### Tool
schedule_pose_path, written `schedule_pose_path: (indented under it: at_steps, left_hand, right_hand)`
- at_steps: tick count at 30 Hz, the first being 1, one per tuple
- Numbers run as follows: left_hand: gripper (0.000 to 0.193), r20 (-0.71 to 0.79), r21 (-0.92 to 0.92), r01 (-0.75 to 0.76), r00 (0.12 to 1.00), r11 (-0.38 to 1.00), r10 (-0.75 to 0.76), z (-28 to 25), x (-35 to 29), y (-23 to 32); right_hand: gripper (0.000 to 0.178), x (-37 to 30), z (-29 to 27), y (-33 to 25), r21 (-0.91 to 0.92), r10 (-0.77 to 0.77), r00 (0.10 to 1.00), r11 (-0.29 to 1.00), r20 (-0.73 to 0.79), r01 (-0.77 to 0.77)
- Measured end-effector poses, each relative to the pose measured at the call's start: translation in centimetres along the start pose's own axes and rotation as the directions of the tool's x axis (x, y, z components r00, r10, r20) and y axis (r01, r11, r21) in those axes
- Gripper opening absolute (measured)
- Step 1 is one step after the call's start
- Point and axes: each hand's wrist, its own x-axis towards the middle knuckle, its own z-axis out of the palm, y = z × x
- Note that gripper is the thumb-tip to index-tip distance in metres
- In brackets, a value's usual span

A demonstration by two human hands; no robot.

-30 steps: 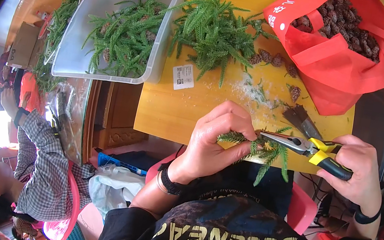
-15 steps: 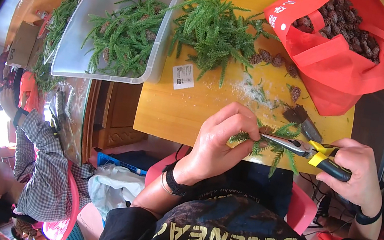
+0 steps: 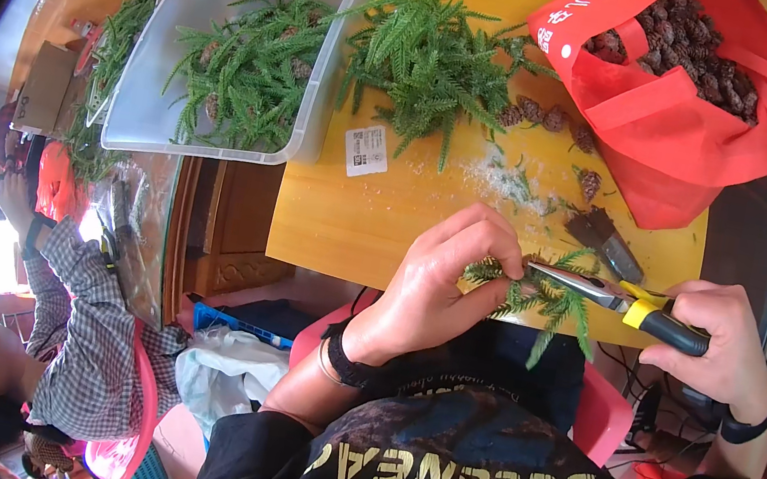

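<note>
My left hand (image 3: 442, 285) pinches a green feathery sprig (image 3: 550, 303) over the near edge of a yellow board (image 3: 356, 220). My right hand (image 3: 726, 343) grips pliers (image 3: 631, 303) with black and yellow handles, and their metal jaws point left onto the sprig next to my left fingers. A dark pine cone seems to sit at the sprig's stem, mostly hidden by my fingers.
A heap of green sprigs (image 3: 435, 50) lies on the board beside a clear plastic tub (image 3: 231, 62) holding more sprigs. A red bag (image 3: 673, 116) full of brown cones stands at the back right. Loose cones (image 3: 536, 115) and a knife (image 3: 607, 238) lie nearby. Another person (image 3: 84, 332) sits at left.
Both hands shifted slightly up and left with the sprig and pliers. The plier jaws now reach closer to my left fingers.
</note>
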Motion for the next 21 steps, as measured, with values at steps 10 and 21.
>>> schedule_pose_path:
  at_steps: [10, 21]
  left_hand:
    - [0.028, 0.032, 0.006, -0.058, 0.998, 0.998, 0.057, 0.1, -0.1, -0.5]
    - [0.023, -0.083, -0.119, -0.185, 0.981, 0.975, 0.176, 0.9, -0.5, -1.0]
  right_hand:
    - [0.049, 0.0, -1.1, 1.3, 0.088, -0.042, 0.983, 0.996, 0.177, 0.027]
    - [0.042, 0.7, -1.8, 0.5, 0.443, 0.000, 0.949, 0.884, 0.316, -0.148]
